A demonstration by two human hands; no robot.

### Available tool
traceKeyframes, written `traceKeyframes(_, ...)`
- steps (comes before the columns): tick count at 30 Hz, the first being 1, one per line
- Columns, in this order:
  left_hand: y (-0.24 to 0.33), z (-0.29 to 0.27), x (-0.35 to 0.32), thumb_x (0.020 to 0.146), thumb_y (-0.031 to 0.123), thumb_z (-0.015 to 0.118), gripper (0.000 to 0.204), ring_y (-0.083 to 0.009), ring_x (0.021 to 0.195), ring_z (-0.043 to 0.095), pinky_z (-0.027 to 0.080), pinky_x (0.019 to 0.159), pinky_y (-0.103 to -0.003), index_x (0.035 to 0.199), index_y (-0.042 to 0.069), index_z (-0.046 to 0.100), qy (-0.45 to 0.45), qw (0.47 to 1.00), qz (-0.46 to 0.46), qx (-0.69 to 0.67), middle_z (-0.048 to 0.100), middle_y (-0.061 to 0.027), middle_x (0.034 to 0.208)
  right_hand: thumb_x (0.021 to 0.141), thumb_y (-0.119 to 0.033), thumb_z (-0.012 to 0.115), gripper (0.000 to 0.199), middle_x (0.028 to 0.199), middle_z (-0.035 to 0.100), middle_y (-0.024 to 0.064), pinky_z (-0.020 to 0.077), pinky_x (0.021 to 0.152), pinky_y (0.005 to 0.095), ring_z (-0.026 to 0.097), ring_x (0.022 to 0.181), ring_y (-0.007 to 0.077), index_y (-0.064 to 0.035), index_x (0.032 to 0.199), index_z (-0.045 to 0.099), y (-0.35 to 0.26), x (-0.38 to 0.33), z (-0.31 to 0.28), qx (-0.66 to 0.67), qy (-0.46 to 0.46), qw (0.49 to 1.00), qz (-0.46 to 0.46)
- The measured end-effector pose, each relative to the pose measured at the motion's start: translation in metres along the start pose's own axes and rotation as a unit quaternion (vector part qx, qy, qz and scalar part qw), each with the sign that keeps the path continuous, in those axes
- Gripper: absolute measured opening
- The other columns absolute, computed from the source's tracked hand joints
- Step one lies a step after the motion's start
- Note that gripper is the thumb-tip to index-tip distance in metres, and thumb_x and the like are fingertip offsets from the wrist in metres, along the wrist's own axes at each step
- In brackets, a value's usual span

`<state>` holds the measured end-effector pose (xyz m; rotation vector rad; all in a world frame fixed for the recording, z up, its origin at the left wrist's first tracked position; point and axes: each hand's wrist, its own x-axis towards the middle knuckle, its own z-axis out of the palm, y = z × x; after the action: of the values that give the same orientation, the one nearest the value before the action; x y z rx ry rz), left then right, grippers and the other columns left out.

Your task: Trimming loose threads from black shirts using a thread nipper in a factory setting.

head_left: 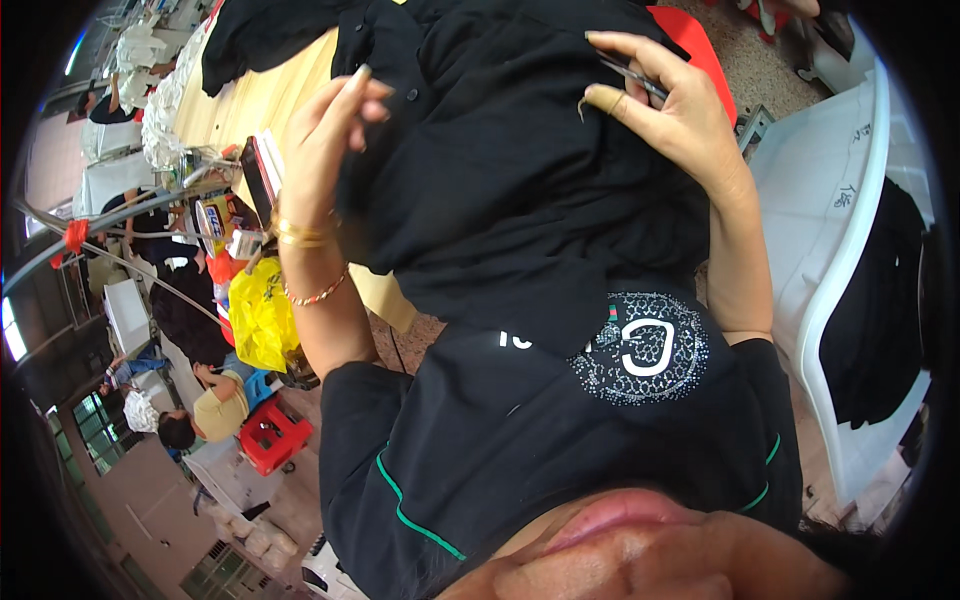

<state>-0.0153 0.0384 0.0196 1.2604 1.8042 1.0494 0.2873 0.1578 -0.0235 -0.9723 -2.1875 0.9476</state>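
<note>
A black buttoned garment (500,150) lies in folds over my lap and the table edge, with small dark buttons along its left part. My right hand (665,105) is over its far right side, closed round a slim, pointed dark metal tool (640,80); whether it is snips or tweezers I cannot make out. A tan wrapping covers a digit of that hand. My left hand (330,135) is raised at the garment's left edge, its fingers loosely bent and apart, and nothing shows in them. Bracelets circle my left wrist.
The pale wooden table (290,85) reaches away at the far left. A yellow plastic bag (265,315) hangs at my left, near a red stool (275,435) and a seated person (215,405). On my right stands a large white bin (815,300) with black cloth (880,310) inside.
</note>
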Motion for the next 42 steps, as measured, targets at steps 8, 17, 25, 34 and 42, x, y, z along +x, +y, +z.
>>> traceKeyframes(8, -0.037, 0.030, 0.055, 0.089, 0.042, 0.062, 0.041, -0.0170, 0.068, 0.059, 0.046, 0.068, -0.029, 0.094, 0.002, 0.070, -0.014, 0.995, 0.017, 0.092, 0.065, -0.0065, 0.075, 0.070, 0.000, 0.073, 0.014, 0.070, 0.062, 0.0040, 0.0425, 0.056, 0.0252, 0.059, 0.063, 0.0110, -0.0012, 0.074, 0.060, -0.002, -0.035, 0.001, 0.231, -0.262, 0.935, -0.057)
traceKeyframes(17, -0.042, 0.046, 0.055, 0.090, 0.017, 0.065, 0.030, -0.0095, 0.088, 0.063, 0.050, 0.083, -0.022, 0.116, 0.001, 0.066, -0.035, 0.947, -0.070, -0.313, 0.068, -0.0045, 0.100, 0.075, -0.010, 0.078, 0.017, 0.072, 0.067, 0.0091, 0.0483, 0.055, 0.0267, 0.066, 0.062, 0.0182, 0.0019, 0.083, 0.068, -0.002, -0.024, -0.009, 0.363, -0.481, 0.787, -0.132)
traceKeyframes(25, -0.014, 0.066, 0.060, 0.086, 0.032, 0.070, 0.028, -0.0021, 0.070, 0.042, 0.033, 0.061, -0.020, 0.089, 0.005, 0.063, -0.031, 0.991, 0.013, -0.129, 0.051, 0.0063, 0.076, 0.073, -0.037, 0.082, 0.049, 0.064, 0.051, 0.0005, 0.0429, 0.056, 0.0274, 0.050, 0.060, 0.0098, -0.0046, 0.102, 0.060, 0.031, 0.023, 0.007, -0.004, 0.077, 0.996, 0.053)
traceKeyframes(34, -0.009, 0.068, 0.042, 0.089, 0.026, 0.066, 0.045, -0.0125, 0.096, 0.054, 0.042, 0.086, -0.025, 0.124, -0.001, 0.057, 0.009, 0.997, 0.076, 0.022, 0.058, -0.0066, 0.109, 0.084, -0.007, 0.072, 0.014, 0.072, 0.056, -0.0051, 0.0392, 0.060, 0.0179, 0.049, 0.065, 0.0011, -0.0011, 0.092, 0.062, 0.052, 0.003, 0.003, 0.109, -0.011, 0.992, 0.065)
traceKeyframes(42, -0.021, 0.045, 0.038, 0.085, 0.009, 0.066, 0.034, -0.0102, 0.079, 0.061, 0.050, 0.075, -0.024, 0.115, -0.007, 0.062, 0.003, 1.000, 0.011, -0.013, 0.064, -0.0080, 0.104, 0.083, -0.006, 0.072, 0.019, 0.070, 0.052, -0.0072, 0.0319, 0.055, 0.0163, 0.043, 0.061, 0.0004, -0.0015, 0.097, 0.061, 0.067, 0.014, 0.003, 0.212, 0.043, 0.969, 0.120)
